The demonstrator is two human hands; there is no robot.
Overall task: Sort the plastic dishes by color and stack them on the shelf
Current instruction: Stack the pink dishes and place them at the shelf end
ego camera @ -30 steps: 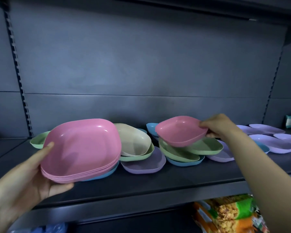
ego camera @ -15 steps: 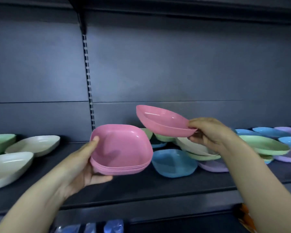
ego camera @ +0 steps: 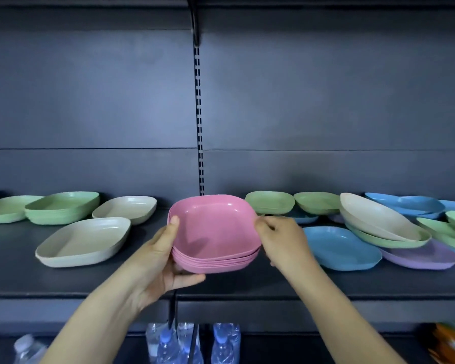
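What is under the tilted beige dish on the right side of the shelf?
A green dish lies directly under the beige dish, and a purple dish shows below that. Whether more dishes sit beneath them is covered.

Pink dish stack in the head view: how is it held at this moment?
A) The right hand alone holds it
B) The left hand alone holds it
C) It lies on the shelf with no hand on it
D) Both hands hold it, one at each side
D: the left hand grips the left edge of the pink dish stack, thumb on the rim, while the right hand pinches its right rim.
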